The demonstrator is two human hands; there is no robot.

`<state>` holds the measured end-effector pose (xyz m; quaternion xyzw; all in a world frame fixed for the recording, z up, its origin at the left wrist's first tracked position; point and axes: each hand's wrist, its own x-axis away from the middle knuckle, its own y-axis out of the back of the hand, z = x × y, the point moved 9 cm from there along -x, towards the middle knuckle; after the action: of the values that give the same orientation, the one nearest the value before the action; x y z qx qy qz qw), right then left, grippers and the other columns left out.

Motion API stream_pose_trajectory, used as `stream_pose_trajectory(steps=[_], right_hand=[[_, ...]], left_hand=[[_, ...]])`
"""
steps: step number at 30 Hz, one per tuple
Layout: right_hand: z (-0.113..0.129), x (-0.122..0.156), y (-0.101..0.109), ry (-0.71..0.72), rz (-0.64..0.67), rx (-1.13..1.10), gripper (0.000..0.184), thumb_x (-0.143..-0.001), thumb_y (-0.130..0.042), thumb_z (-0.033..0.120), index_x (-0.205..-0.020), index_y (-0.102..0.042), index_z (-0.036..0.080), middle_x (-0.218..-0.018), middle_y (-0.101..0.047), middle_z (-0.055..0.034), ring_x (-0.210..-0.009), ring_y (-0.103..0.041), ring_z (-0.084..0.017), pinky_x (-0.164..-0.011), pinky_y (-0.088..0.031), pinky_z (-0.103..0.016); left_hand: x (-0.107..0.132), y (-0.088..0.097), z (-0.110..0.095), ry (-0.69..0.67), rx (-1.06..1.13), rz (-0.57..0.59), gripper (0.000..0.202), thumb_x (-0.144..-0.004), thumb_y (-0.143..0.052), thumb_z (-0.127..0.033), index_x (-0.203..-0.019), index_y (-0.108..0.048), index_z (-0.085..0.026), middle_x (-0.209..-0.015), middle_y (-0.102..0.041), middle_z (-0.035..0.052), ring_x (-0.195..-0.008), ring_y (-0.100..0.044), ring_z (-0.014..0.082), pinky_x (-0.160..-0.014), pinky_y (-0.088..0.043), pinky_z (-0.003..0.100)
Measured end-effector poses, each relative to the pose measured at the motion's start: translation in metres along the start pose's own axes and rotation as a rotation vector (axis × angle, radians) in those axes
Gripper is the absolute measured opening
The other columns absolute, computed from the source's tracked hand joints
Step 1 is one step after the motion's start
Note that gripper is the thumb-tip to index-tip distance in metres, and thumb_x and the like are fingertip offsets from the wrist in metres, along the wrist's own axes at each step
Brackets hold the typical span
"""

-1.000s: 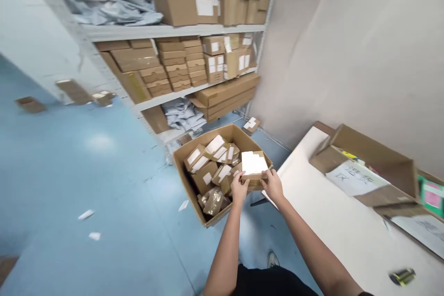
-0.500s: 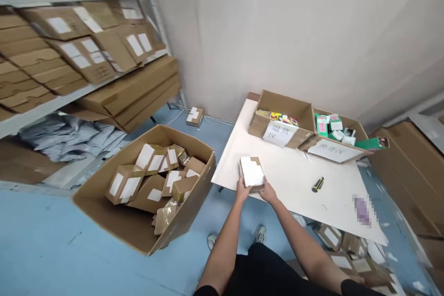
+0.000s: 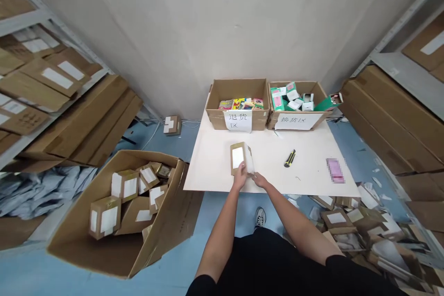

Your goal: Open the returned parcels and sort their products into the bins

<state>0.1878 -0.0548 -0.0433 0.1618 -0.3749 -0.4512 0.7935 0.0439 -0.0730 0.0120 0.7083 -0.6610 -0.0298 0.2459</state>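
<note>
A small brown cardboard parcel with a white label stands tilted on the near part of the white table. My left hand grips its lower left side. My right hand is closed against its lower right edge. A black and yellow utility knife lies on the table to the right of the parcel.
Two open labelled boxes with small packages stand at the table's far edge. A big carton of labelled parcels sits on the blue floor at left. Shelves with boxes flank both sides. Torn packaging litters the floor at right.
The view swung right from the floor carton to the table. Both hands carried the parcel from above the carton to the table and tipped it up on its edge.
</note>
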Motion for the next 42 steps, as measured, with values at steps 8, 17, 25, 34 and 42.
stream_pose_trajectory(steps=[8, 17, 25, 34, 42], right_hand=[[-0.067, 0.010, 0.060, -0.142, -0.198, -0.518, 0.063, -0.098, -0.053, 0.035, -0.159, -0.048, 0.024, -0.155, -0.059, -0.0125, -0.144, -0.057, -0.025, -0.120, -0.042, -0.043], [-0.022, -0.001, 0.069, 0.064, -0.266, -0.279, 0.072, -0.093, -0.056, 0.027, -0.163, -0.043, 0.024, -0.168, -0.043, -0.0090, -0.159, -0.035, -0.026, -0.130, -0.030, -0.048], [-0.057, 0.019, 0.159, -0.005, -0.432, -0.105, 0.072, -0.095, -0.056, 0.028, -0.165, -0.040, 0.019, -0.172, -0.034, -0.0149, -0.161, -0.030, -0.029, -0.129, -0.031, -0.049], [-0.119, 0.050, 0.203, -0.231, -0.685, -0.151, 0.071, -0.090, -0.059, 0.030, -0.159, -0.049, 0.021, -0.165, -0.047, -0.0126, -0.157, -0.036, -0.029, -0.129, -0.031, -0.050], [-0.160, 0.026, 0.226, -0.462, -0.635, -0.305, 0.067, -0.088, -0.061, 0.032, -0.154, -0.054, 0.022, -0.153, -0.061, -0.0117, -0.140, -0.058, -0.028, -0.116, -0.048, -0.043]], left_hand=[[0.009, -0.081, -0.028, -0.028, -0.549, 0.277, 0.077, -0.080, -0.059, -0.005, -0.155, -0.054, -0.019, -0.176, -0.027, 0.0098, -0.166, -0.009, 0.0311, -0.134, -0.020, 0.050], [-0.051, 0.019, -0.061, -0.118, -0.778, 0.202, 0.077, -0.088, -0.071, -0.019, -0.160, -0.045, -0.022, -0.173, -0.035, 0.0120, -0.159, -0.034, 0.0261, -0.129, -0.033, 0.038], [-0.129, 0.006, -0.063, -0.173, -1.087, 0.553, 0.130, -0.070, -0.092, -0.034, -0.171, -0.010, -0.027, -0.180, -0.001, 0.0148, -0.166, -0.005, 0.0350, -0.124, -0.038, 0.045], [-0.150, -0.014, -0.038, -0.281, -1.114, 0.556, 0.133, -0.071, -0.090, -0.049, -0.171, -0.009, -0.017, -0.178, -0.003, 0.0196, -0.166, -0.001, 0.0327, -0.129, -0.030, 0.046], [-0.131, -0.029, -0.042, -0.147, -1.130, 0.479, 0.127, -0.079, -0.082, -0.055, -0.171, -0.007, -0.011, -0.177, -0.002, 0.0224, -0.166, -0.001, 0.0348, -0.125, -0.036, 0.043]])
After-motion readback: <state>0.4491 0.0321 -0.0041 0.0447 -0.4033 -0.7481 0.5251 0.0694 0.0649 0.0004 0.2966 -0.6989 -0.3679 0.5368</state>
